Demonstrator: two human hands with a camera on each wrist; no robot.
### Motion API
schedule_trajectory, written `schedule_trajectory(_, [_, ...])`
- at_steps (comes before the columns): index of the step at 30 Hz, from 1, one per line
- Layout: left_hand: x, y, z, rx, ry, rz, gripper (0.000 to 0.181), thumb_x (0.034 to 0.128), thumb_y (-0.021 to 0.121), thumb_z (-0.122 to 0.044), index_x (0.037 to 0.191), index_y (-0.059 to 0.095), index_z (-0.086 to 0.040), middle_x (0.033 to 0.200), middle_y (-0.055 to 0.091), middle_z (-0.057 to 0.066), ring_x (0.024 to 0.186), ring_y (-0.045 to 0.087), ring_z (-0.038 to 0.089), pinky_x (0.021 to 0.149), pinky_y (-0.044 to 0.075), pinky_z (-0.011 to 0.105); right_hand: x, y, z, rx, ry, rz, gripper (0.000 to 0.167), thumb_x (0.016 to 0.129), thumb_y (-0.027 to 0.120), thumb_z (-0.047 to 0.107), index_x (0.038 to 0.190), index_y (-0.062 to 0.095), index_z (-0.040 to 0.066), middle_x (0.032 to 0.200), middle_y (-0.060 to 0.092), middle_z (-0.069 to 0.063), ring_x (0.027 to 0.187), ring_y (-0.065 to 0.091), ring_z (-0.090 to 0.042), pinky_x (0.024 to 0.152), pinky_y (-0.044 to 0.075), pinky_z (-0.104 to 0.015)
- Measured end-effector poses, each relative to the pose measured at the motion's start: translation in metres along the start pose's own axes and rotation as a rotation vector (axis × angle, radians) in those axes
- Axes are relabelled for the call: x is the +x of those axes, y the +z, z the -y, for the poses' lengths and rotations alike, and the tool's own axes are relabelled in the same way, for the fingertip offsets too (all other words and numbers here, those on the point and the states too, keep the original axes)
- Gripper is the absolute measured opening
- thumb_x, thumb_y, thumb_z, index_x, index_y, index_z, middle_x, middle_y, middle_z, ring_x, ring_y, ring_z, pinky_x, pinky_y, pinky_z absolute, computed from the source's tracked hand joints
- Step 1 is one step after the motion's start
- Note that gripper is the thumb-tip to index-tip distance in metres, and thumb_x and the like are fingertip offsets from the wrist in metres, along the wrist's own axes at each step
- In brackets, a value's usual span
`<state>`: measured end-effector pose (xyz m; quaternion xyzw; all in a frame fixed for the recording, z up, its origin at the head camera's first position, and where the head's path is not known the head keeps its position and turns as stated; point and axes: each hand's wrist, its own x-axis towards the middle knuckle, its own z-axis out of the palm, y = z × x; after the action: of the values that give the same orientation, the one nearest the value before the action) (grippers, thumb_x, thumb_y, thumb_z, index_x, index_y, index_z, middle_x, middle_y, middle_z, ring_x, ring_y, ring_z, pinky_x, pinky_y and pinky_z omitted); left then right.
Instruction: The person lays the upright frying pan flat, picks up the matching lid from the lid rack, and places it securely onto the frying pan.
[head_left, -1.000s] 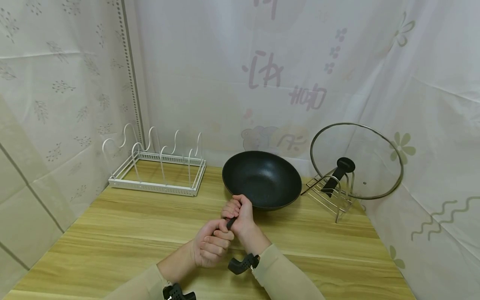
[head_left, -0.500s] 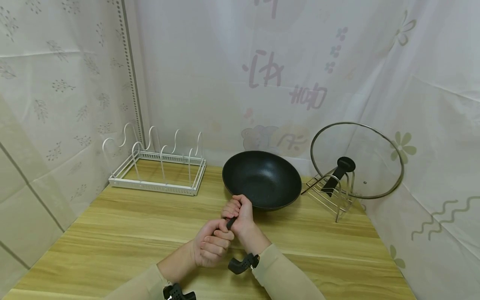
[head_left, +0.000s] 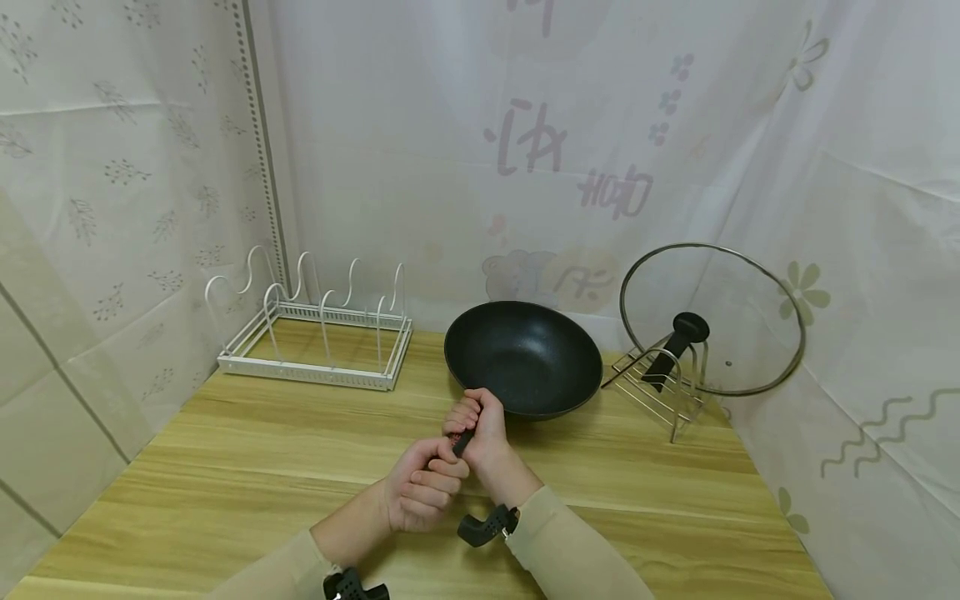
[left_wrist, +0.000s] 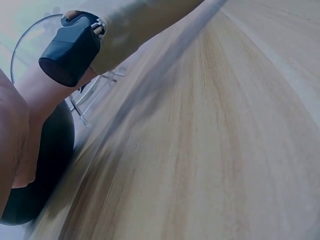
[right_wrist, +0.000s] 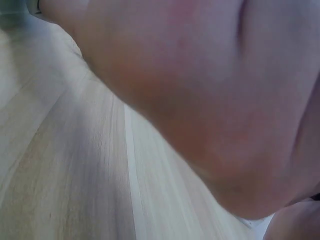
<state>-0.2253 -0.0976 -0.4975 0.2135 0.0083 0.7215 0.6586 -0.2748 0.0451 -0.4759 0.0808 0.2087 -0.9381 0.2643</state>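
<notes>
A black wok (head_left: 525, 358) is in the middle of the head view, its bowl tilted toward me. Both hands grip its black handle (head_left: 462, 444). My right hand (head_left: 480, 429) holds it close to the bowl, and my left hand (head_left: 423, 487) curls round the nearer end. Most of the handle is hidden by the fingers. Whether the bowl's underside touches the table cannot be told. In the left wrist view the dark wok side (left_wrist: 56, 150) shows behind the right forearm. The right wrist view is mostly filled by the right hand (right_wrist: 200, 100).
A white pot rack (head_left: 307, 379) with upright loops stands at the back left of the wooden table (head_left: 247, 475). To the right, a glass lid (head_left: 750, 333) with a black handle leans in a small wire stand (head_left: 675, 408). Patterned curtains (head_left: 420, 167) hang behind.
</notes>
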Motion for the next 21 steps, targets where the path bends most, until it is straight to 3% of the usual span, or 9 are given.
schedule_trajectory(11, [-0.001,0.0018,0.0015,0.057,0.057,-0.068,0.034,0.1041,0.045,-0.024,0.075,0.027,-0.023,0.056,0.024,-0.013,0.04,0.03,0.001,0.037,0.016,0.013,0.0007,0.0006,0.0018,-0.019,-0.017,-0.017,0.054,0.11,0.037,0.02,0.056,0.034,0.023,0.048,0.039,0.011,0.042,0.04,-0.003,0.047,0.039,-0.017])
schedule_trajectory(21, [-0.0032,0.0008,0.0054,0.222,0.123,-0.201,0.029,0.1018,0.042,-0.026,0.076,0.031,-0.021,0.059,0.027,-0.012,0.043,0.036,0.0,0.04,0.014,0.015,0.0059,-0.005,0.0008,-0.102,-0.051,-0.088,0.049,0.109,0.042,0.02,0.06,0.043,0.022,0.055,0.046,0.011,0.049,0.049,-0.004,0.054,0.044,-0.016])
